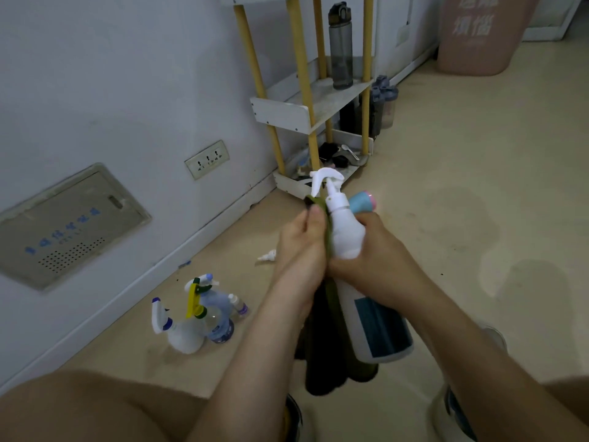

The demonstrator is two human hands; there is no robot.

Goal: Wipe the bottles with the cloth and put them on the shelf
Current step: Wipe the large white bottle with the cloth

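Note:
My right hand grips a small white spray bottle upright in front of me. My left hand holds a dark olive cloth pressed against the bottle's left side. Under my hands stand a tall white bottle with a blue label, dark bottles and a blue and pink bottle. Several spray bottles cluster on the floor to the left. The shelf, white with yellow posts, stands against the wall and carries a tall grey bottle.
Dark bottles stand on the floor at the shelf's right side. The shelf's bottom tray holds small items. A pink bin is at the far right. A wall socket and a metal panel are on the left wall. My knees frame the bottom.

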